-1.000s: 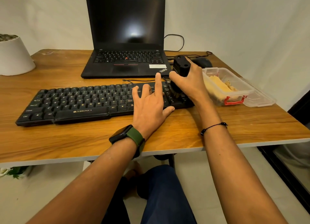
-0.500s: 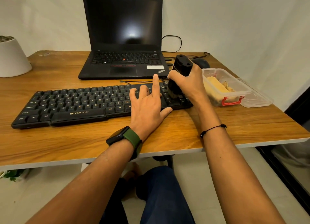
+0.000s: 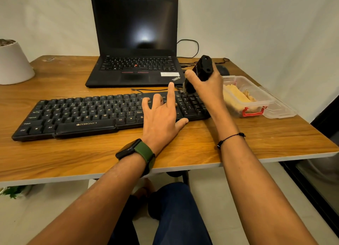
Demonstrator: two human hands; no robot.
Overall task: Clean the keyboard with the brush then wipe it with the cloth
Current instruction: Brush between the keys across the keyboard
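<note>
Keyboard [image 3: 88, 114] on desk [image 3: 91, 153], long axis left-right. Right hand [image 3: 205, 85] grips brush [image 3: 200, 72], tilted, bristles down at keyboard's far right corner. Left hand [image 3: 161, 114] flat on keys, fingers spread. Tub [image 3: 256, 96] holds yellow cloth [image 3: 236, 96].

Green-strapped watch [image 3: 136, 151]; black bracelet [image 3: 230, 138]

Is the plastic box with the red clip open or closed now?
Open. The plastic box has no lid on top, the yellow cloth shows inside, and a clear lid lies beside it.
</note>
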